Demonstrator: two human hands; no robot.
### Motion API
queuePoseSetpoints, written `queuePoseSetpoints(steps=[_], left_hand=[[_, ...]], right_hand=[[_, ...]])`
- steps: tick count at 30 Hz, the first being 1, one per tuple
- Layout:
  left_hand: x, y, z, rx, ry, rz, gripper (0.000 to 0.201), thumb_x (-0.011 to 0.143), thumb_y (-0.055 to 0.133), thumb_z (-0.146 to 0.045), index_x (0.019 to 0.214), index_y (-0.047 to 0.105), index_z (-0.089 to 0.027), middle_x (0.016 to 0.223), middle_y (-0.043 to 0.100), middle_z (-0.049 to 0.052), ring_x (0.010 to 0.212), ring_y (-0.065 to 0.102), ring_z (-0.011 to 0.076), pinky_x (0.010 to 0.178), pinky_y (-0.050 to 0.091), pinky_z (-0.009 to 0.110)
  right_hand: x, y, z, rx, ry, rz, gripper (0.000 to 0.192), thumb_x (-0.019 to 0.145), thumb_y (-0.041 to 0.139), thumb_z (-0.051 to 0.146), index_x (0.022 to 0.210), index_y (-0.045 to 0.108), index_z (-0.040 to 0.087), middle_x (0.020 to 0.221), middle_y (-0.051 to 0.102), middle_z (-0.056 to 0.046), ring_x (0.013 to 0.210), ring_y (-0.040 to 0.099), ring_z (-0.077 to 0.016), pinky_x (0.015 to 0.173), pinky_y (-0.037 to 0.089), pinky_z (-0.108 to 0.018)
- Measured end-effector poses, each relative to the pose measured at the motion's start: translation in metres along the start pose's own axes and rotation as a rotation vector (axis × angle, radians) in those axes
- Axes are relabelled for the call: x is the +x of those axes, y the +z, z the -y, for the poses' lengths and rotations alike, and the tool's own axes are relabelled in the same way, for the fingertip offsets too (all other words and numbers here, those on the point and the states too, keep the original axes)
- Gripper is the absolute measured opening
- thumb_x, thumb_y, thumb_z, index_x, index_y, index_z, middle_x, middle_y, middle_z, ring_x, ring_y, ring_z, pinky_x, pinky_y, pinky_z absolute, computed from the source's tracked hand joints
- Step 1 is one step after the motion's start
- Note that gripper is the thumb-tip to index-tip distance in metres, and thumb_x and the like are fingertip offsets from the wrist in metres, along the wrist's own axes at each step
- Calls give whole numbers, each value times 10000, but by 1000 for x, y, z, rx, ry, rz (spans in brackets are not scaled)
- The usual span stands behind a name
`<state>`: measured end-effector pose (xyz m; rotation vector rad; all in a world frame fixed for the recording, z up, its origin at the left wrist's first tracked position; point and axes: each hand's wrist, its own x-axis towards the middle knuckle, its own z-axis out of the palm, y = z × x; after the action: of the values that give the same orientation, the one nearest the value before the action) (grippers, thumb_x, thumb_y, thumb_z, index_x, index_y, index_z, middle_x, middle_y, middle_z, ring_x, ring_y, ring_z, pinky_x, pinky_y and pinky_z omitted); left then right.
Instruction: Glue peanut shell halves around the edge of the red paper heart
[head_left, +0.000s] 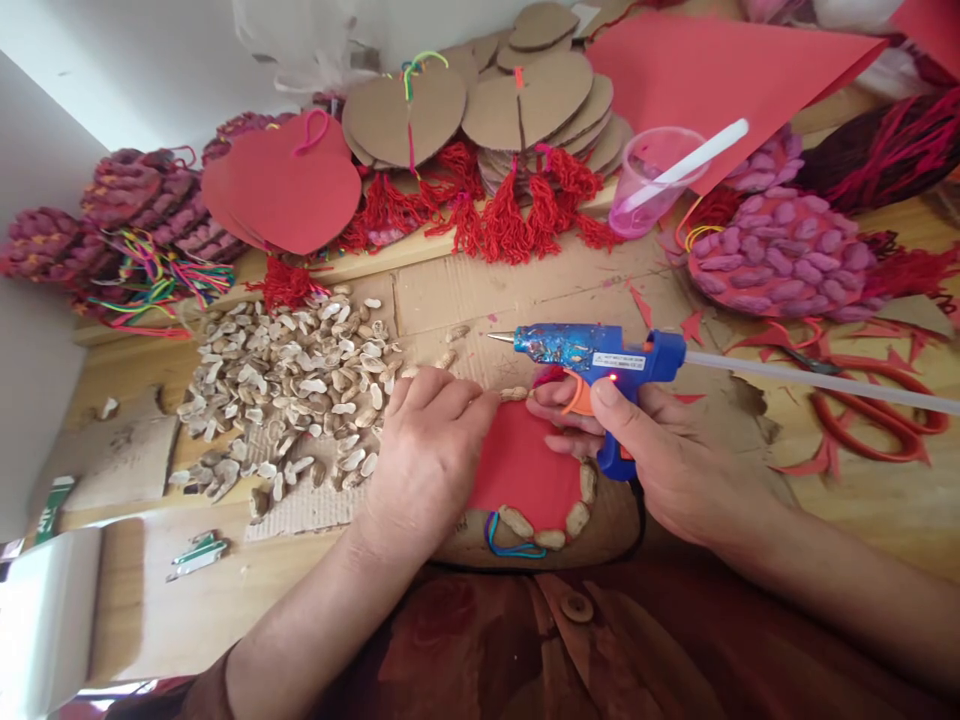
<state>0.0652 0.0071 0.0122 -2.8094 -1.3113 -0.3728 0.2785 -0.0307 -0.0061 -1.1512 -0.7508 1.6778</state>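
My right hand (660, 450) is wrapped round a blue hot glue gun (570, 345), its metal nozzle pointing left and a clear glue stick (810, 378) running out of its back. Below it lies a red card shape (517, 465) with peanut shells (577, 520) along part of its edge and a blue cord loop (510, 545) at the bottom. My left hand (431, 455) is closed at the card's left edge, fingers curled down. Its fingertips are hidden, so what they pinch does not show. A red tassel (551, 378) peeks out behind my right fingers.
Loose peanut shell halves (300, 370) spread at left. Behind stand cardboard hearts (525, 100) with red tassels (510, 215), red hearts (285, 185), and a pink plastic cup (652, 180) holding a white stick. Orange-handled scissors (885, 420) and a pink shell-covered piece (780, 255) lie at right.
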Motion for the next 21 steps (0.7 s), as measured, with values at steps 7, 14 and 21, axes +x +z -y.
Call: queuePoseSetpoints(steps=[7, 14, 21], left_hand=[[0, 2, -10, 161, 82, 19, 144, 975, 568, -127, 962, 711, -136, 831, 670, 100, 846, 546, 291, 732, 461, 437], [2, 5, -17, 238, 129, 10, 145, 960, 568, -106, 894, 697, -115, 791, 615, 97, 802, 537, 280, 721, 459, 410], [-7, 1, -15, 154, 43, 35, 204, 991, 526, -121, 1088, 706, -125, 908, 701, 112, 894, 599, 288, 786, 459, 433]], right_hand=[[1, 1, 1, 4, -4, 2, 271, 955, 670, 531, 1078, 745, 301, 1224, 755, -40, 1217, 700, -274, 894, 672, -397], [1, 1, 0, 4, 2, -22, 259, 949, 683, 522, 1043, 741, 288, 1253, 746, -41, 1227, 694, -274, 905, 664, -400], [1, 1, -1, -11, -18, -16, 272, 954, 668, 534, 1066, 733, 294, 1271, 742, -42, 1220, 699, -271, 904, 658, -400]])
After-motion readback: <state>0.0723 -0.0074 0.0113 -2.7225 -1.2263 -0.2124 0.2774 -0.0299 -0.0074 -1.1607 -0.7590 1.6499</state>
